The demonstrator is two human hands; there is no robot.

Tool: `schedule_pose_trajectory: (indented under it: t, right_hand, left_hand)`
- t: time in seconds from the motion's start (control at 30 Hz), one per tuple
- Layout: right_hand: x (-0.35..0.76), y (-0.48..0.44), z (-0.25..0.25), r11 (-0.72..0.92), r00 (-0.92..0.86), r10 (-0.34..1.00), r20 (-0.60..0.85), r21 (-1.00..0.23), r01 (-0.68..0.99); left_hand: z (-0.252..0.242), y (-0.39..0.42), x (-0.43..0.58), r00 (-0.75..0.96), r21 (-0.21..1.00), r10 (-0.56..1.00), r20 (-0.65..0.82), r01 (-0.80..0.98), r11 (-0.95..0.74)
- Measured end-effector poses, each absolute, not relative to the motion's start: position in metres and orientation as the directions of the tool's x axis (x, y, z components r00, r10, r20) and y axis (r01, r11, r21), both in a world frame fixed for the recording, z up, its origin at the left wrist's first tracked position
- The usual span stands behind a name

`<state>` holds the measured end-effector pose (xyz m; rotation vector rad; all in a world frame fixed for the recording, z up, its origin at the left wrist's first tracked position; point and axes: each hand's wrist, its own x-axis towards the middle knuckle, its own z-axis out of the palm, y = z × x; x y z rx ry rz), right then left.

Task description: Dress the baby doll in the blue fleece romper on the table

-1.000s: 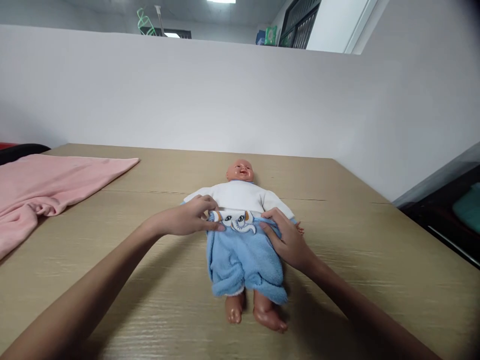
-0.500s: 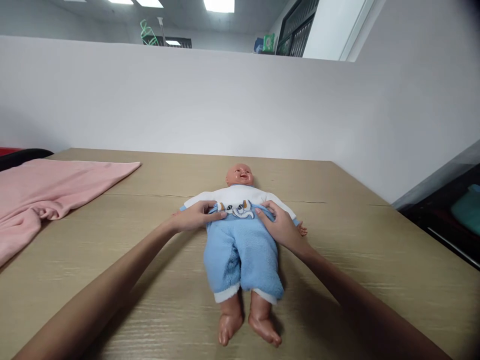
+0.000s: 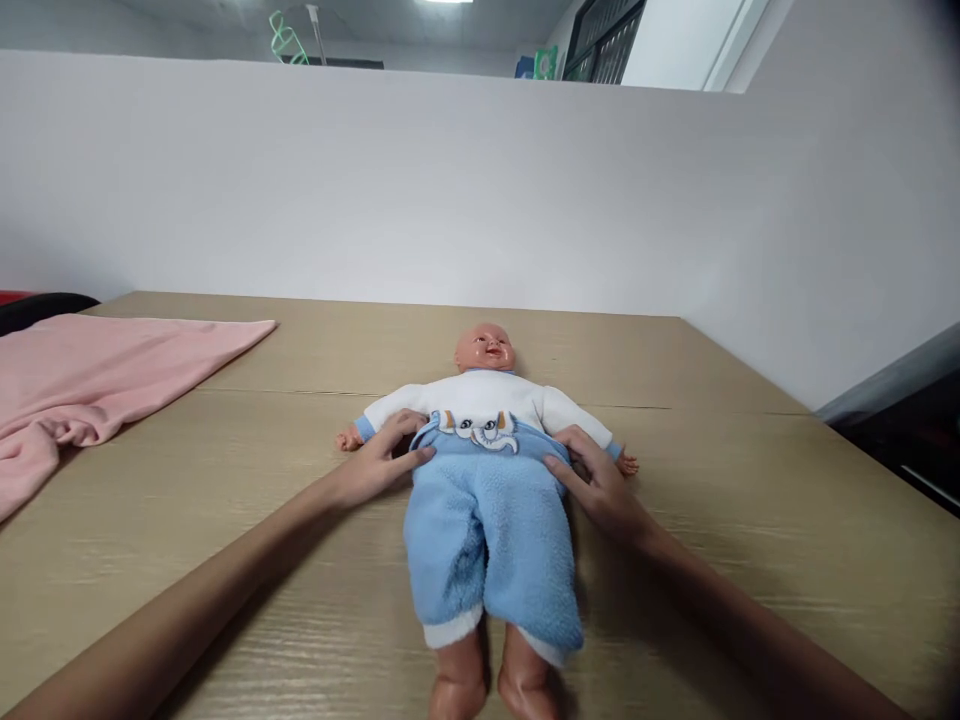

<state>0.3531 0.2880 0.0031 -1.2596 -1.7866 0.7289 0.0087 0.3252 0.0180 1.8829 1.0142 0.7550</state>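
Observation:
A baby doll (image 3: pixel 484 350) lies on its back on the wooden table (image 3: pixel 750 520), head away from me. It wears a white top (image 3: pixel 480 395) and fluffy light-blue trousers (image 3: pixel 487 530) with an elephant patch at the waist. My left hand (image 3: pixel 379 460) pinches the trousers' waistband at the doll's left side as I see it. My right hand (image 3: pixel 596 480) grips the waistband on the other side, fingers curled on the fabric. The doll's bare feet reach the bottom edge of the view.
A crumpled pink cloth (image 3: pixel 90 385) lies on the table at the far left. A white partition wall (image 3: pixel 450 190) stands behind the table. Dark furniture (image 3: pixel 915 440) sits beyond the table's right edge.
The trousers went from bunched low on the doll's legs to pulled up and smoothed over them. Both hands moved with the waistband up the doll's body and now sit at its sides.

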Motion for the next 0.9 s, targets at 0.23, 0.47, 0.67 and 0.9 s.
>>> schedule_pose_trajectory:
  t: [0.23, 0.47, 0.67, 0.9]
  right_hand:
    - [0.338, 0.279, -0.032, -0.022, 0.064, 0.998, -0.019, -0.999, 0.04]
    - [0.33, 0.277, -0.013, -0.078, -0.064, 0.995, -0.077, -0.997, -0.004]
    - [0.346, 0.261, -0.009, 0.103, -0.021, 0.994, 0.107, -0.864, 0.493]
    - [0.344, 0.253, -0.033, -0.04, 0.047, 0.998, -0.031, -0.978, 0.204]
  left_hand:
    - [-0.003, 0.298, 0.029, 0.145, 0.995, 0.986, -0.08, -0.053, 0.088]
    - [0.004, 0.301, 0.036, 0.194, 0.967, 0.964, -0.182, -0.143, 0.212]
    - [0.007, 0.31, -0.001, 0.426, 0.944, 0.905, -0.007, 0.3, -0.134]
    - [0.001, 0.304, 0.002, 0.392, 0.983, 0.916, -0.083, 0.184, 0.01]
